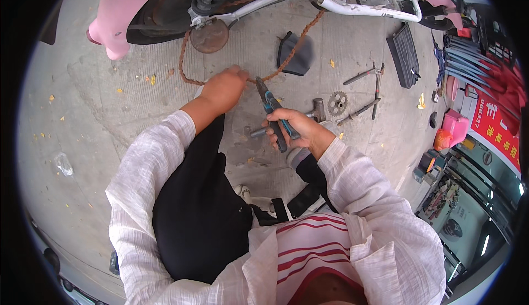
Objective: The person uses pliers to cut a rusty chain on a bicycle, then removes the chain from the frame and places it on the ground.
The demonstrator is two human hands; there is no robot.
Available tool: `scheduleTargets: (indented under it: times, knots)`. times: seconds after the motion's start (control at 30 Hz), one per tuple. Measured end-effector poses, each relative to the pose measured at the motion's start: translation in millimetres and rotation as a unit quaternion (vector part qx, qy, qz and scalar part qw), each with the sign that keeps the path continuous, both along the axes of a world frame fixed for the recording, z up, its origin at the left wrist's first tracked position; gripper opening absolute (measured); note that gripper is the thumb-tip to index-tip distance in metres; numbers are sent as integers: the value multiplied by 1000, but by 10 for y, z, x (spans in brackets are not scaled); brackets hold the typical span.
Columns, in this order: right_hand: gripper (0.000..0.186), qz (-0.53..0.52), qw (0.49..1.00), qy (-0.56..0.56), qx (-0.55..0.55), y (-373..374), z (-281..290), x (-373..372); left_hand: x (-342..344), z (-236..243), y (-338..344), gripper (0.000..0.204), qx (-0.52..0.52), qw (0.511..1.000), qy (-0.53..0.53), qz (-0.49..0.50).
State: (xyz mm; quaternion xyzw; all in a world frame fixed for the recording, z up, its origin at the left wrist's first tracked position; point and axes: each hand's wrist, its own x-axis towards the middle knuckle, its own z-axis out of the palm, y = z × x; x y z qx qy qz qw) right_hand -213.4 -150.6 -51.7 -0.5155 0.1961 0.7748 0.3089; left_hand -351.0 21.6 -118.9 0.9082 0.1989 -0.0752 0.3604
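Note:
A rusty brown chain [301, 41] hangs in a loop from a pink and white two-wheeler's frame [380, 11]. My left hand [223, 89] is closed on the bottom of this loop, its fingertips partly hidden. My right hand [295, 126] is wrapped around the dark and blue handles of pliers [270, 105]. The pliers' jaws point up and left and reach the chain just right of my left hand. Whether the jaws grip a link I cannot tell.
A hammer [318, 108], a toothed sprocket [338, 104] and rusty metal bars [376, 93] lie on the ground to the right. A dark triangular piece [295, 54] lies behind the chain. Farther right are a black panel [404, 56] and a pink box [455, 124].

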Motion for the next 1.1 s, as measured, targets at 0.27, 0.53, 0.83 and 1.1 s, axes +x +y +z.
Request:
scheduleTargets:
  times: [0.27,0.53,0.83,1.1]
  knots:
    - [23,218,962,-144,76,-16,-279,47,-29,-126,11,14,27,998,-16,54]
    - [32,196,971,-86,109,5,-284,170,-61,-77,26,14,19,998,-31,60]
    - [34,340,909,-212,115,193,-103,49,-88,-88,34,14,10,997,-40,65]
    - [27,235,964,-96,81,217,-55,194,-107,-130,40,13,11,997,-38,59]
